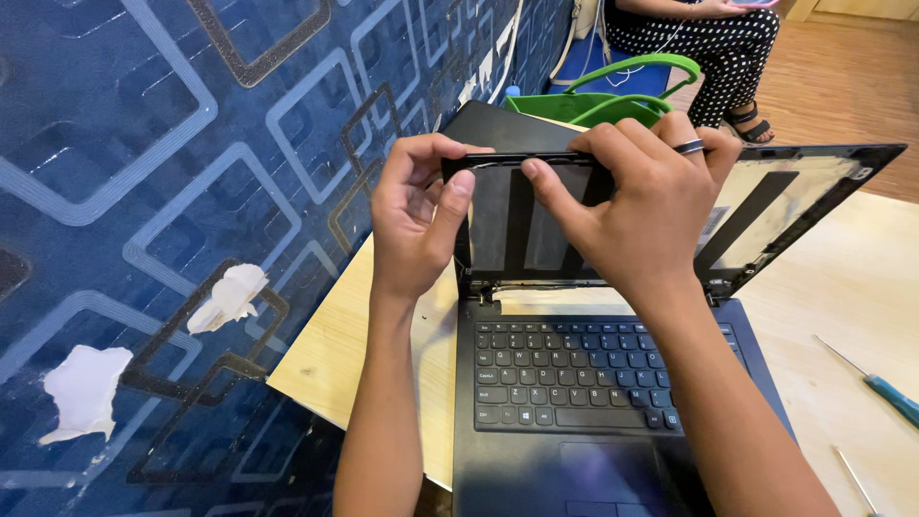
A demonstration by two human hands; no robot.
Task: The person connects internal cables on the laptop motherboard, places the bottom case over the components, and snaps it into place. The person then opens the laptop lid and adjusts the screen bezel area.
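Laptop point(574, 383), dark with a black keyboard, is sitting open on a pale wooden tabletop point(842, 287); its lid point(766, 206) is standing tilted back with the screen removed. Both hands are gripping a black screen panel point(522, 225) held upright just in front of the lid. Left hand point(414, 225) is closing its fingers point(450, 206) over the panel's upper left corner, thumb pressing the face. Right hand point(651, 206), wearing a dark ring, is clamping the top edge, thumb on the front. Screwdriver point(881, 383) with a blue handle is lying on the tabletop to the right, well apart. Green basket point(613, 96) is standing behind the lid.
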